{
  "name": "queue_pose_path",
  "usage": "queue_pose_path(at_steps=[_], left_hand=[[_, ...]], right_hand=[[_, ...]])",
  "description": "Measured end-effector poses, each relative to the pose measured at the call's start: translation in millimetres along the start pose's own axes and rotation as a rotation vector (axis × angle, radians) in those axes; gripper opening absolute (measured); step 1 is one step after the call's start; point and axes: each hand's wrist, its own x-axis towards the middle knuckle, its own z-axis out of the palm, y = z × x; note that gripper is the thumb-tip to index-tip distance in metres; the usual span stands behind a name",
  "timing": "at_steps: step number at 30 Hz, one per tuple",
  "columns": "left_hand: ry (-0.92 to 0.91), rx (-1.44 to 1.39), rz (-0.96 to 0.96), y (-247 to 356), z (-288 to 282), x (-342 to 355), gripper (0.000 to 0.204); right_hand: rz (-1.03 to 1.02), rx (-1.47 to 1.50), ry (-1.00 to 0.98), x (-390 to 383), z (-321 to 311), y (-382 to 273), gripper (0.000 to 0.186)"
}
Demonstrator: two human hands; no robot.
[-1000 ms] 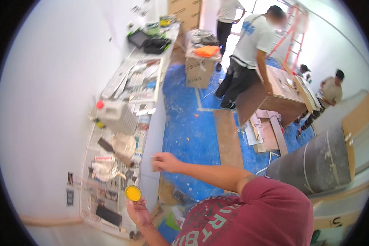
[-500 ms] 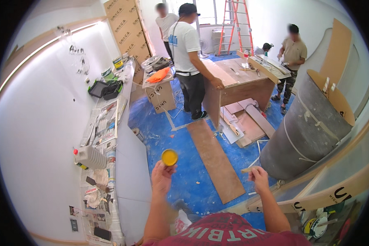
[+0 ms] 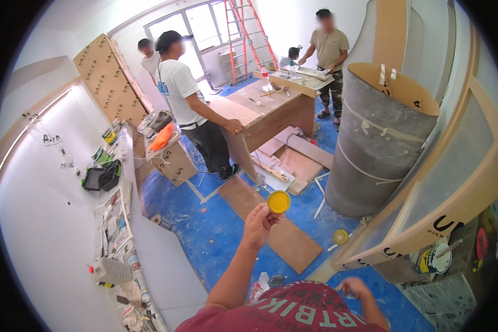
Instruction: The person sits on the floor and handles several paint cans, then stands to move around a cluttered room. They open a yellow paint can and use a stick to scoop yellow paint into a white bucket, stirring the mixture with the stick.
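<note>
My left hand (image 3: 259,223) is raised in front of me, its fingers closed around the side of a small round tin (image 3: 279,202). Yellow stuff shows in the tin's round face. Low at the right, beside my maroon shirt, my right hand (image 3: 355,288) is loosely curled, with nothing visible in its fingers. A round, yellowish disc like a tin lid (image 3: 340,237) appears against the blue floor covering, apart from that hand; I cannot tell whether it lies there or is falling.
A brown board (image 3: 293,243) lies on the blue floor covering. Ahead stands a wooden workbench (image 3: 276,113), with a person in white leaning on it and others beyond. A tall grey cylinder (image 3: 371,149) stands right. The left ledge holds a jug (image 3: 112,271) and newspaper.
My view has turned right. My left hand still holds the tin. My right hand has dropped back toward my body, and the thin yellowish piece it held is no longer seen in it.
</note>
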Motion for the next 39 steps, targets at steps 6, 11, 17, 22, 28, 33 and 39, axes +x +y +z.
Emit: queue_pose_path(at_steps=[6, 11, 17, 22, 28, 33, 39], left_hand=[[-0.043, 0.041, -0.1, 4.9, -28.0, 7.2, 0.015], [-0.106, 0.105, -0.198, 13.2, -53.8, 16.5, 0.014], [-0.156, 0.048, -0.234, 20.4, -79.4, 7.2, 0.014], [-0.113, -0.01, -0.227, 30.1, -114.2, -8.3, 0.013], [-0.088, -0.05, -0.213, 25.9, -133.8, -15.1, 0.012], [-0.01, 0.029, -0.169, 46.4, -151.7, -22.0, 0.015], [-0.104, 0.014, -0.226, 50.0, -159.4, -11.8, 0.016]], right_hand=[[0.09, -0.803, 0.547, -29.1, 22.9, 45.4, 0.032], [-0.126, -0.812, 0.331, 21.3, 91.4, 97.8, 0.036], [-0.032, -0.406, 0.134, 15.6, 133.7, 146.9, 0.039], [0.207, -0.352, 0.031, -31.3, 153.6, 73.7, 0.038], [0.087, -0.711, -0.091, -66.9, 148.6, 30.7, 0.035], [0.133, -0.564, -0.134, -76.5, 161.5, 15.9, 0.032], [0.132, -0.175, 0.124, -24.8, 119.2, 33.1, 0.037]])
